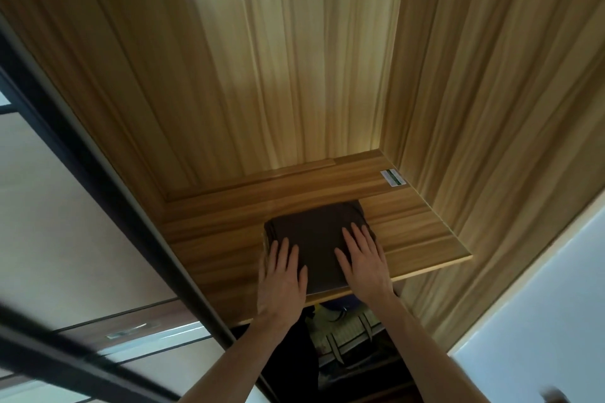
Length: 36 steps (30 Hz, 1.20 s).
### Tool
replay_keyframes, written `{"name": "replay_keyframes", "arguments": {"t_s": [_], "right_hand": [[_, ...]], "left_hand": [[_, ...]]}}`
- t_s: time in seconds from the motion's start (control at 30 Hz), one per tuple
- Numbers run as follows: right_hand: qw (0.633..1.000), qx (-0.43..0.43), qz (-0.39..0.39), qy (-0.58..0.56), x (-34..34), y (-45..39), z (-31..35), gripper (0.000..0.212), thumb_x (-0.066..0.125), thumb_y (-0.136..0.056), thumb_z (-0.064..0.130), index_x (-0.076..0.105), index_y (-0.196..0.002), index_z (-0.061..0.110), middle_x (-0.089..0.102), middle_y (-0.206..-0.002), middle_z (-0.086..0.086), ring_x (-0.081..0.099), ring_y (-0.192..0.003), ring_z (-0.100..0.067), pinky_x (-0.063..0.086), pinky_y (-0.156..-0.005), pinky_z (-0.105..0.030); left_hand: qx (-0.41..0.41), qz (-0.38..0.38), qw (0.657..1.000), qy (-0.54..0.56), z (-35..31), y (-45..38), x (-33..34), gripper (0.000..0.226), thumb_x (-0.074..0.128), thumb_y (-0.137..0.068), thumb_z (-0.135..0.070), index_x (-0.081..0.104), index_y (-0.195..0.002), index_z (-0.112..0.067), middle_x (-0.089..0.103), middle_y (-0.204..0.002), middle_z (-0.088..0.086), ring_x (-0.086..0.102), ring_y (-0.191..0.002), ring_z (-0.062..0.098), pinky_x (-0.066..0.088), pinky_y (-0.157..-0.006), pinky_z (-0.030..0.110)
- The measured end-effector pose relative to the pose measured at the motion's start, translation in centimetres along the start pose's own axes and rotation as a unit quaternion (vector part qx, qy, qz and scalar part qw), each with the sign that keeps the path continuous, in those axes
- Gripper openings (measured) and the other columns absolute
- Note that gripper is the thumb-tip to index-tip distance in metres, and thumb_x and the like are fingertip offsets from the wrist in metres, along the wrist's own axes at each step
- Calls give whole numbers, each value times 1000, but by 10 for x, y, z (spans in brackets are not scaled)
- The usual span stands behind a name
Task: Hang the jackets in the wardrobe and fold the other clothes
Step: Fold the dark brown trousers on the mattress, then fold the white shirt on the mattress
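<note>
Folded garment (316,239): a dark brown, squared-off bundle lying flat on the wooden shelf (422,229), its near edge at the shelf's front lip.
Left hand (283,275): flat on the garment's near left corner, fingers straight and slightly spread, partly over the bundle's edge; it presses rather than grips.
Right hand (363,262): flat on the near right part of the garment, fingers straight and fanned, palm at the shelf's front edge.
Below the shelf: a darker compartment with what looks like a bag with straps (347,334) and some dark cloth; too dim to tell whether jackets hang there.
Shelf, farther in: bare wood behind and right of the bundle, with a small white-and-green sticker (393,178) near the back right corner.
Wardrobe walls (294,59): light wood panels rising behind and beside the shelf; a dark door frame (98,173) runs along the left.
Progress: this piece appears folded and stowed. Judging from the flat palms, the step in hand is settling it in place. Other clothes and the jackets are out of view, so the remainder cannot be told.
</note>
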State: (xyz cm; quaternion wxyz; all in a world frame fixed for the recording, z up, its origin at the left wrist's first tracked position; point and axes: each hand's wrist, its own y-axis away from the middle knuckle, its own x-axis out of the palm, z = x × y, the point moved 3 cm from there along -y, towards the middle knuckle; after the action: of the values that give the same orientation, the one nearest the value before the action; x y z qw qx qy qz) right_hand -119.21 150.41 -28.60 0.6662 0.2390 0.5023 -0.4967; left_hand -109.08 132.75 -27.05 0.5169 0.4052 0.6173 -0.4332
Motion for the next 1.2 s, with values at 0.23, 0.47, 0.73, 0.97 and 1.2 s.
{"name": "replay_keyframes", "arguments": {"t_s": [0.23,0.47,0.73,0.97,1.2], "right_hand": [[999,30,-12,-32,-30,22,14,63,33,-109,55,34,-162,23,33,-168,1,23,-158,-17,22,-129,-43],[997,45,-70,4,-78,95,45,62,42,-108,52,40,-160,17,44,-163,-3,40,-151,-20,36,-121,-41],[971,147,-162,96,-128,215,96,61,41,-107,52,50,-154,14,54,-155,-6,47,-147,-25,35,-121,-44],[926,267,-227,140,-157,333,132,57,53,-106,43,50,-153,9,54,-154,-9,43,-150,-26,36,-122,-46],[865,387,-277,157,-176,446,158,60,46,-106,49,52,-152,10,53,-156,-6,41,-151,-24,35,-123,-50]], "left_hand": [[58,-5,998,-30,-3,15,-35,59,23,-109,-51,44,-155,-21,46,-161,1,31,-155,21,16,-130,47],[122,-79,987,71,3,45,-90,55,34,-107,-48,55,-148,-17,61,-148,3,51,-142,21,35,-123,45],[257,-85,946,177,5,99,-126,64,29,-106,-52,57,-146,-11,60,-148,8,51,-142,27,39,-120,51],[372,-56,896,236,-12,177,-133,53,42,-107,-45,58,-143,-9,60,-146,7,52,-140,25,39,-119,48],[472,-38,842,258,-43,257,-142,50,45,-107,-40,58,-143,-7,60,-146,10,53,-139,28,41,-116,49]]}}
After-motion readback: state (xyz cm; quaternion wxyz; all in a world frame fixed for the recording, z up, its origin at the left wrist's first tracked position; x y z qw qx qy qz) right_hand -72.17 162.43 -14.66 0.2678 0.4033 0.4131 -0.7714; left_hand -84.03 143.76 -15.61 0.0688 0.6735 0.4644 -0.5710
